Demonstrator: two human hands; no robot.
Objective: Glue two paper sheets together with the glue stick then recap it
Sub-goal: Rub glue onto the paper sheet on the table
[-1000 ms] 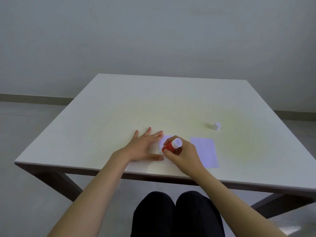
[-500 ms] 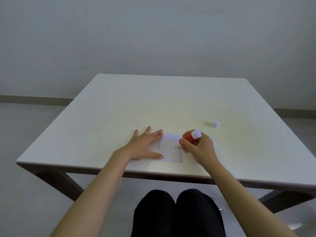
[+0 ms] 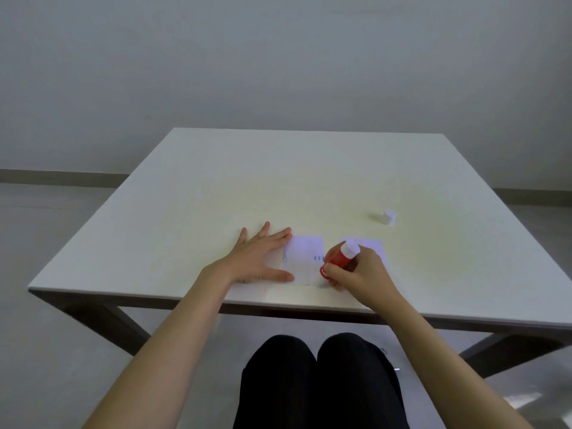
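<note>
A small white paper sheet [image 3: 303, 261] lies near the table's front edge. My left hand [image 3: 260, 258] rests flat with spread fingers on its left side, pinning it. My right hand [image 3: 356, 270] grips a red glue stick [image 3: 339, 258], tilted with its lower end against the sheet's right edge and its white end up. A second white sheet [image 3: 373, 246] lies just to the right, mostly hidden behind my right hand. The white cap [image 3: 389, 217] stands alone further back on the right.
The white table [image 3: 216, 193] has dark legs and a front edge just below my hands. My knees in black trousers [image 3: 318, 379] sit under it. A grey wall and floor lie beyond.
My right hand has swept the glue stick from the sheet's left part to its right side, then pulled it down toward the near right corner. The left hand has stayed put.
</note>
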